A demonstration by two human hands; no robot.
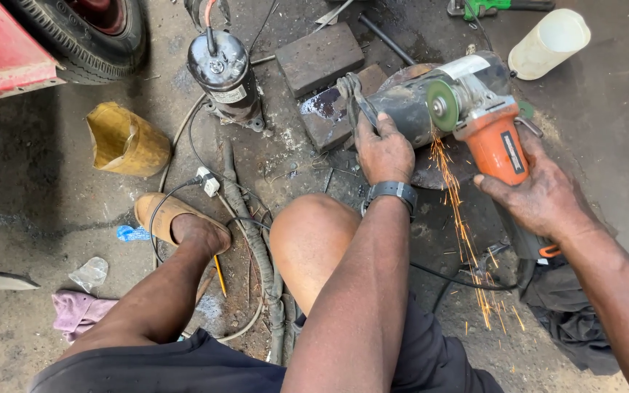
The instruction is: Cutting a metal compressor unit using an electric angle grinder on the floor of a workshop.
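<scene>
My right hand [540,195] grips an orange angle grinder [500,145] whose green disc [442,105] touches a dark metal cylinder [431,102]. Orange sparks [464,233] stream down from the disc toward me. My left hand [382,151], with a dark watch [392,192] on the wrist, presses on the left end of the cylinder and holds it steady. The cylinder rests on a brick [333,120] and a round rusty plate [438,171]. My bare knee [313,233] is just below the left hand.
A black compressor can [225,69] stands at the back, beside a second brick [319,57]. A yellow jug [125,142] lies left, a white plastic cup [550,42] at back right. Hoses and cables [256,247] run past my sandalled foot [176,218]. A tyre [85,33] sits top left.
</scene>
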